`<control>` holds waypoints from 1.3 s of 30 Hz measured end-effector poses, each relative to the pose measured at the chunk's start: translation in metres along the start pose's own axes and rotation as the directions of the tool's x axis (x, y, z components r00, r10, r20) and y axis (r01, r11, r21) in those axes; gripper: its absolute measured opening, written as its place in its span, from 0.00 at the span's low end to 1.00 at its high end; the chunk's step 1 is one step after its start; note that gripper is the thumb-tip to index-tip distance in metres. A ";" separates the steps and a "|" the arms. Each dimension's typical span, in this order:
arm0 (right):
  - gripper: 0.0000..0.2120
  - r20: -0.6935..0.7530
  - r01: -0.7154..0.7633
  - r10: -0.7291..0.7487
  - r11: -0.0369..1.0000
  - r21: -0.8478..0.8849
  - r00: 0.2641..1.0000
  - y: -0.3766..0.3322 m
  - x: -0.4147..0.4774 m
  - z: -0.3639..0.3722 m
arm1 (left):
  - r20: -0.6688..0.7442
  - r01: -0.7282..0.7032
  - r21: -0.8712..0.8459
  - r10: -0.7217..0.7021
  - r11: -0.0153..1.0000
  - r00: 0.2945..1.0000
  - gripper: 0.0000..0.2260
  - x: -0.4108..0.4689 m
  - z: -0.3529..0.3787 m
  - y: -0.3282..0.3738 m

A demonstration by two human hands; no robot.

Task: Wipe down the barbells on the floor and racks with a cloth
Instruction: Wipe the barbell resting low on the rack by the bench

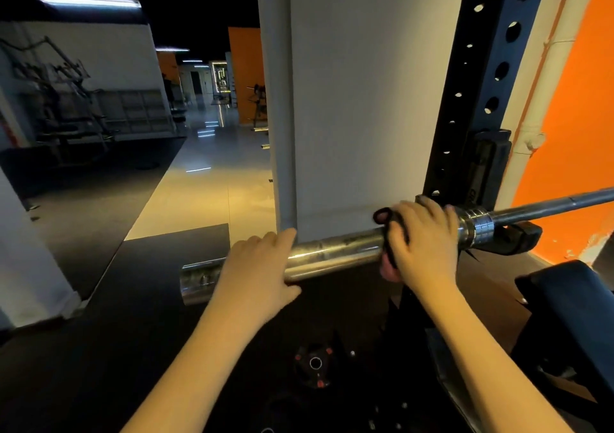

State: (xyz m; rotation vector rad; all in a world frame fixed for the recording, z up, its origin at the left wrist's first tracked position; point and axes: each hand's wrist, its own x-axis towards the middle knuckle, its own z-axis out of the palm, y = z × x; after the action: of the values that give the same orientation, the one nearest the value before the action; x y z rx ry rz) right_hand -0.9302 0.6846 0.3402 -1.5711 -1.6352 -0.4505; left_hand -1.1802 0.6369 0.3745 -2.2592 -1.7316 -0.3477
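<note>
Got a chrome steel barbell (335, 253) lying across mid-frame, resting on a black rack hook (518, 233) at right. Holding its thick left end with the left hand (259, 263), curled over it; clamping a black cloth (388, 223) round the bar beside the ribbed steel collar (475, 229) with the right hand (425, 236). Looks heavy, stiff, slick, probably spins, so worth gripping firm through the soft cloth. Can't see the far end (cut off at right edge) or make out the dark floor clutter (315, 366) at bottom.
</note>
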 end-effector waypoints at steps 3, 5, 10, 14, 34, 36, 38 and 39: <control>0.17 -0.102 -0.145 0.155 0.985 0.099 0.983 -0.036 -0.018 0.010 | 0.128 0.110 0.060 -0.117 0.992 0.985 0.33 -0.005 -0.011 -0.024; 0.16 -0.087 0.022 -0.010 0.991 0.135 0.996 -0.071 -0.033 0.016 | 0.094 0.120 0.041 -0.124 0.992 0.988 0.23 -0.010 -0.008 -0.031; 0.16 0.046 0.317 -0.324 0.941 0.114 0.945 -0.047 -0.010 0.007 | -0.081 0.113 0.168 -0.101 0.979 0.992 0.19 -0.018 0.003 -0.026; 0.17 -0.118 -0.041 0.048 0.998 0.057 0.992 -0.046 -0.014 0.015 | -0.192 0.131 0.173 -0.097 0.976 0.977 0.22 -0.022 0.018 -0.027; 0.16 0.033 0.292 -0.294 0.954 0.070 0.955 -0.083 -0.015 0.012 | -0.012 0.149 -0.151 -0.153 0.977 0.988 0.26 -0.034 0.003 -0.062; 0.16 -0.024 0.120 -0.119 0.992 0.038 0.993 -0.088 -0.021 0.013 | 0.000 0.139 -0.162 -0.141 0.977 0.990 0.27 -0.033 0.004 -0.064; 0.16 0.003 0.088 -0.089 0.995 0.045 0.996 -0.121 -0.033 0.018 | 0.030 0.120 -0.193 -0.117 0.974 0.993 0.28 -0.034 0.003 -0.066; 0.17 0.027 0.149 -0.151 0.987 0.065 0.988 -0.136 -0.038 0.020 | 0.033 0.103 -0.238 -0.098 0.966 0.995 0.28 -0.036 0.002 -0.068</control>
State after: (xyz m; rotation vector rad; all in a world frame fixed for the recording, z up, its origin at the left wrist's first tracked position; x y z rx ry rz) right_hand -1.0692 0.6516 0.3363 -1.4210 -1.7832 -0.4499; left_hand -1.2553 0.6222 0.3647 -2.3482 -1.9115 -0.5865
